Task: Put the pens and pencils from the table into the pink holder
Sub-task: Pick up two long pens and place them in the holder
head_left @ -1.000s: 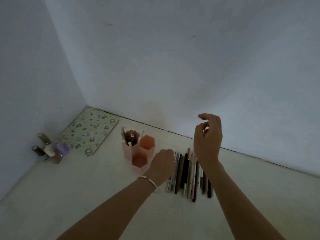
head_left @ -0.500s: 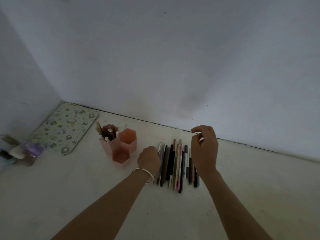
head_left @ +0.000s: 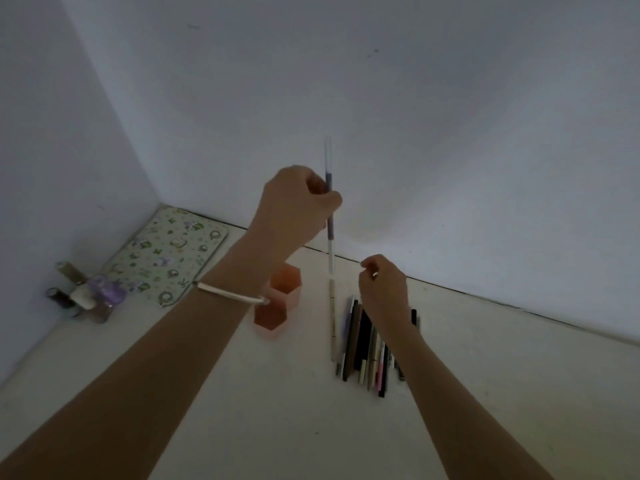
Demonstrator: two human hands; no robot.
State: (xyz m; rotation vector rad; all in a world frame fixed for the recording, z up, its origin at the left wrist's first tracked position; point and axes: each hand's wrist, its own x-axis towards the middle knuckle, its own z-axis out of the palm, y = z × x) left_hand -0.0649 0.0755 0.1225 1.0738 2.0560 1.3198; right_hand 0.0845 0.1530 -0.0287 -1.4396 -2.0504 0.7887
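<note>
My left hand (head_left: pixel 298 202) is raised above the table and grips a thin grey and clear pen (head_left: pixel 329 216), held upright. Below my left forearm stands the pink holder (head_left: pixel 280 299), made of hexagonal cups and partly hidden by the wrist. A row of several pens and pencils (head_left: pixel 363 344) lies side by side on the table, right of the holder. My right hand (head_left: pixel 384 289) hovers over the far end of that row with its fingers curled. Whether it pinches anything is unclear.
A floral patterned board (head_left: pixel 166 258) lies in the back left corner. A few small bottles (head_left: pixel 86 292) stand against the left wall. White walls close the table at the back and left.
My left hand has risen from the left edge of the pen row with a thin pen in its grip. My right hand has dropped lower over the row. The camera has shifted.
</note>
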